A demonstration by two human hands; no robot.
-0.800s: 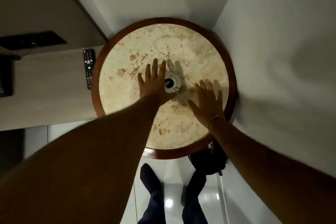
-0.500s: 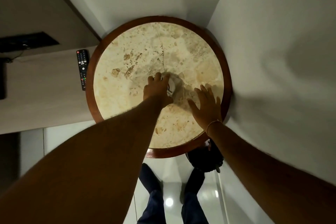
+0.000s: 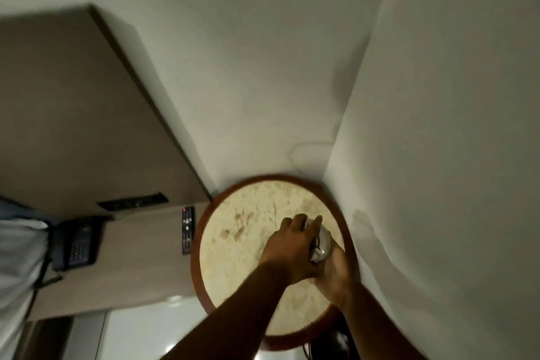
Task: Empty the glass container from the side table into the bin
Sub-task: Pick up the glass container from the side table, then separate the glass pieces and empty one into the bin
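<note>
I see both hands closed around the glass container (image 3: 323, 245) at the right side of the round side table (image 3: 233, 266): my left hand (image 3: 292, 245) grips it from the left, my right hand (image 3: 336, 272) cups it from the near side. A remote control (image 3: 188, 229) lies just left of the table, a telephone (image 3: 76, 244) further left.

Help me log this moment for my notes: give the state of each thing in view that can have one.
glass container: gripped by both hands; lifted or resting, cannot tell
left hand: closed on the container's left side
right hand: closed on its near right side
side table: upright in the wall corner
remote control: lying flat beside the table
telephone: handset on its cradle
</note>
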